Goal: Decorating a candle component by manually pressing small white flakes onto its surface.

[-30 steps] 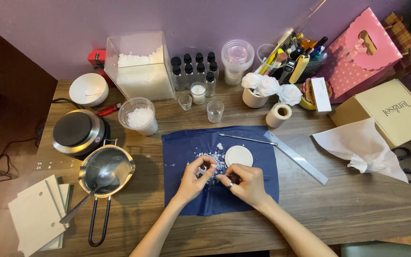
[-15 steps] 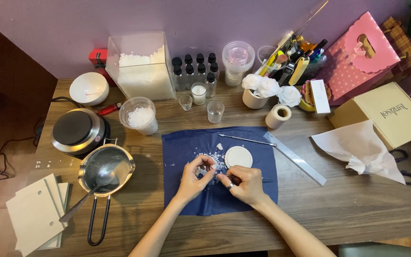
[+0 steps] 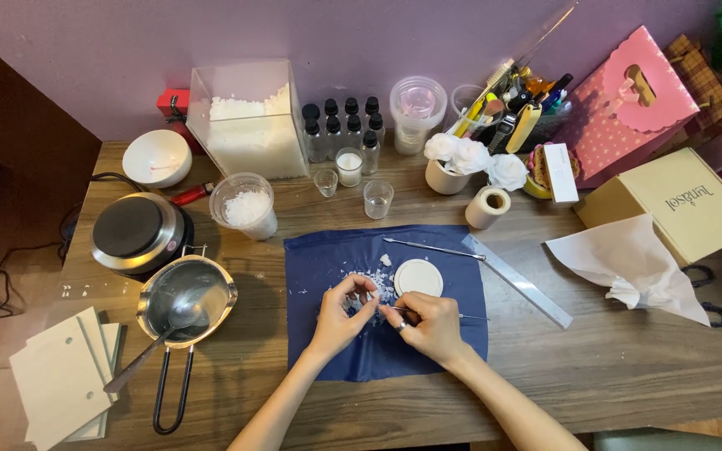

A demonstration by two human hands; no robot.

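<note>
Over a dark blue cloth [image 3: 327, 259] on the wooden table, my left hand [image 3: 340, 313] pinches a small white wax piece between thumb and fingers. My right hand [image 3: 432, 327] grips a thin metal tool [image 3: 470, 316], its tip meeting the piece in my left fingers. White wax flakes [image 3: 378, 284] lie scattered on the cloth just beyond my hands. A round white wax disc [image 3: 418, 277] rests to their right. A second thin metal tool [image 3: 432, 247] lies at the cloth's far edge.
A metal ruler [image 3: 518, 281], tape roll [image 3: 488, 207], crumpled tissue [image 3: 628, 263] and cardboard box [image 3: 678, 205] are to the right. On the left: a melting pot with spoon [image 3: 185, 305], hot plate [image 3: 137, 232], cup of wax flakes [image 3: 246, 207], white cards [image 3: 60, 376]. Bottles and small glasses stand behind.
My hands stay in nearly the same place over the cloth; the fingers shift slightly while working the small wax piece with the tool.
</note>
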